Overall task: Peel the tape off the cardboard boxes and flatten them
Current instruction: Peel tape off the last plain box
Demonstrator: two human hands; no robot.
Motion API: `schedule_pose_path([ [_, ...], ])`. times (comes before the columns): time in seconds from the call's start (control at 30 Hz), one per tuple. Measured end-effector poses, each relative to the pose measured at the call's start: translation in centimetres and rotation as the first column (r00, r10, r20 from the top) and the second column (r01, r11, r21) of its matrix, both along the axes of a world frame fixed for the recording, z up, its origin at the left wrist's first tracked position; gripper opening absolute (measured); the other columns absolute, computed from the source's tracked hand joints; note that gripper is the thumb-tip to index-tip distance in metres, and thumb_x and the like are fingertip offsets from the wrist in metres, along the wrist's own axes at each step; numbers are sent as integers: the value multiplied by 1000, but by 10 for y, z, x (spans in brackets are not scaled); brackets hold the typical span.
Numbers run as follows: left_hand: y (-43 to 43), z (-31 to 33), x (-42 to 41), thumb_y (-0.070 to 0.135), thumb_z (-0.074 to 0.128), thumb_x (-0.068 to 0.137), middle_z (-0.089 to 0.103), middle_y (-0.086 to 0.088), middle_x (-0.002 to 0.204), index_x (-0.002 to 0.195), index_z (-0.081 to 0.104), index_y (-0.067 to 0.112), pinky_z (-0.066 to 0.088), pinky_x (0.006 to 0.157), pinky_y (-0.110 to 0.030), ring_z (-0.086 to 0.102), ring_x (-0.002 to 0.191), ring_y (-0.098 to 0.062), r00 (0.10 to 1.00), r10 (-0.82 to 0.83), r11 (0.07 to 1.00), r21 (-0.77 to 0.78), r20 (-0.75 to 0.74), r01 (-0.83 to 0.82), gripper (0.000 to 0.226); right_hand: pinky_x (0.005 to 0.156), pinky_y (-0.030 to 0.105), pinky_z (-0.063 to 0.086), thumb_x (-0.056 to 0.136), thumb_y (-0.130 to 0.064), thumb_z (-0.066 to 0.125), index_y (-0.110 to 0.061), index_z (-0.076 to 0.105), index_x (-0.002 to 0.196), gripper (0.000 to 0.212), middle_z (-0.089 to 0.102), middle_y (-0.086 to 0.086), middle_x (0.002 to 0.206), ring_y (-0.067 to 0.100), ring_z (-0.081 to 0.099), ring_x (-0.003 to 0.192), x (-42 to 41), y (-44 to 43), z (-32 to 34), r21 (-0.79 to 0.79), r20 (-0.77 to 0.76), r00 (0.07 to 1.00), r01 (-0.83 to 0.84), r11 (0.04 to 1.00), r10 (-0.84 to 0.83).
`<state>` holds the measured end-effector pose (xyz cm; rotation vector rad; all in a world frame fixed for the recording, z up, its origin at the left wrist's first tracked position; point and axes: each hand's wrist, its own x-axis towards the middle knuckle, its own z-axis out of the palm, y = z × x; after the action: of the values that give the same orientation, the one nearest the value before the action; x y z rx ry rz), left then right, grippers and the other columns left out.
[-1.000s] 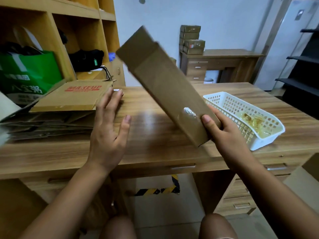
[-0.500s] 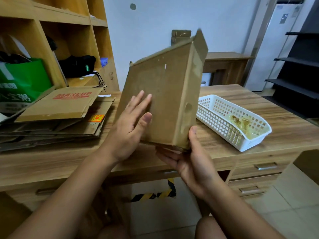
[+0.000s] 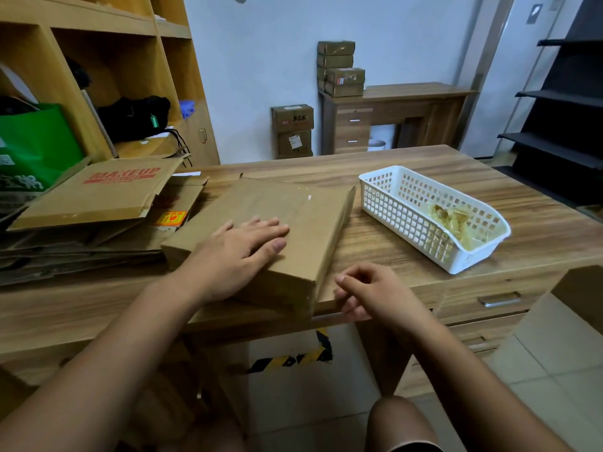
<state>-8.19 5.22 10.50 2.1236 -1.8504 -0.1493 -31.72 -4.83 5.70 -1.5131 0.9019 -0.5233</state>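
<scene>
Cardboard box [image 3: 293,220] lies on the desk [image 3: 375,249], just left of the white basket [image 3: 401,216]. It looks light and stiff; I would grab its edges. Left hand [image 3: 241,252] presses flat on top, fingers straight. Right hand [image 3: 375,295] is curled by the box corner, basket side; I cannot tell if it pinches anything. A moment ago both hands held the box up.

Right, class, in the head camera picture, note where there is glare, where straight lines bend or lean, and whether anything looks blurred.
Head view: a small white glare spot sits on the tape on the cardboard box. Head view: wide-angle distortion tilts the wooden shelf and the black shelving off vertical. Head view: the left hand, the right hand and the desk look sharp, without motion blur.
</scene>
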Motion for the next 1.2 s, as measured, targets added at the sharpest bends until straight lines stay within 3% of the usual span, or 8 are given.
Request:
schedule_pose_path([
  [0.07,0,-5,-1,78,6,88,25,27,157,146,30,56,11,122,-37,16,147,3,999,4,1000,-19,50,-3,67,56,25,56,98,-8,63,-7,64,97,2,71,11,84,17,66,66,-4,-12,-4,-158,15,997,83,984,-82],
  [0.2,-2,-2,-4,71,20,89,32,28,154,144,40,51,19,120,-37,24,145,2,999,36,999,-36,36,-35,62,72,36,59,91,11,54,-15,60,91,27,73,9,98,23,72,83,0,-25,-8,-319,219,962,231,919,-165],
  [0.4,-10,7,-5,57,45,97,50,21,137,128,57,41,49,95,-43,49,121,-8,999,46,998,-47,-2,-46,37,83,35,58,89,14,45,-16,65,93,36,74,3,102,25,69,94,17,-25,-13,-349,397,914,235,907,-84],
  [0.57,-16,3,-6,44,47,101,45,21,146,121,51,34,39,94,-35,45,129,-11,1000,-7,999,-32,-11,6,23,85,31,57,93,15,45,-11,67,92,35,74,9,100,24,71,98,23,-24,-23,-320,497,861,298,900,-108],
  [0.8,-15,0,-9,55,32,94,40,28,150,124,47,37,34,98,-36,42,133,-12,999,21,999,-34,30,-20,38,93,33,57,96,15,46,-4,68,95,29,74,11,99,22,72,101,27,-24,-36,-300,550,828,317,900,-108],
  [1.0,-15,-2,-10,56,33,92,40,28,150,125,48,36,34,94,-36,42,134,-14,999,39,999,-31,12,-39,41,79,37,57,95,7,54,-21,66,89,31,71,1,90,25,68,88,28,-23,-39,-395,483,875,249,884,-30],
  [1.1,-15,-1,-10,57,32,89,40,30,149,124,48,37,36,95,-37,42,134,-12,999,45,999,-30,2,-44,44,74,27,54,93,10,54,-18,64,92,29,68,0,90,18,65,84,27,-20,-38,-377,501,864,261,889,-41],
  [1.2,-15,0,-10,58,32,89,39,31,149,123,47,38,37,101,-40,41,136,-13,999,43,999,-32,-3,-44,43,85,20,52,94,10,58,-11,64,103,23,70,9,107,15,67,100,26,-21,-34,-301,576,813,309,902,-86],
])
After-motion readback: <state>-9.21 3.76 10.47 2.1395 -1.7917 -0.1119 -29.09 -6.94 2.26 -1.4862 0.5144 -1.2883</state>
